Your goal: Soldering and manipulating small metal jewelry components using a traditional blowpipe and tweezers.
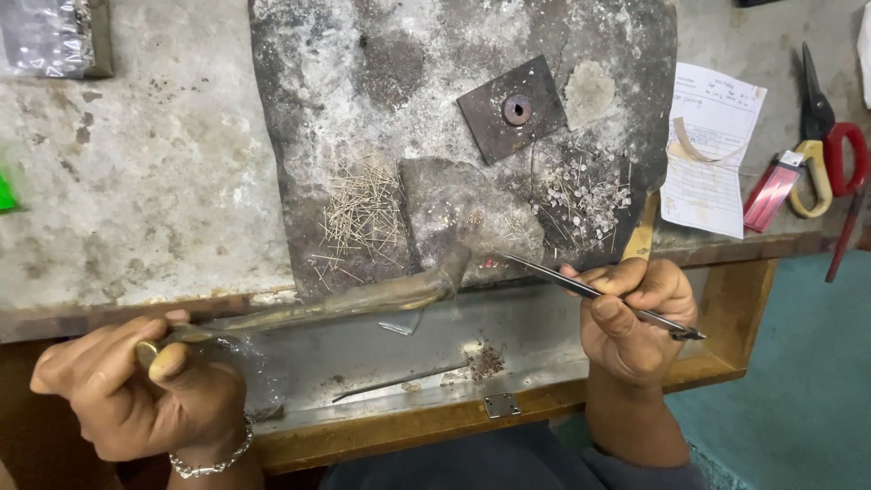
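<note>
My left hand (136, 390) grips the rear end of a long brass blowtorch pipe (363, 298) whose bent nozzle points up at a grey soldering block (467, 213). My right hand (631, 313) pinches dark steel tweezers (553, 277), their tips reaching left to the block's lower edge near the nozzle. A heap of thin wire pins (363, 209) lies left of the block. Small round studs with pins (585, 200) are scattered to its right. All of it rests on a dark scorched slab (318, 91).
A square rusty plate with a round washer (513, 109) lies above the block. Paper slips (712, 150), a red lighter (771, 191) and scissors (821, 136) are at right. An open metal-lined drawer (435, 363) under the bench holds a thin rod and filings. A plastic bag (50, 36) is at top left.
</note>
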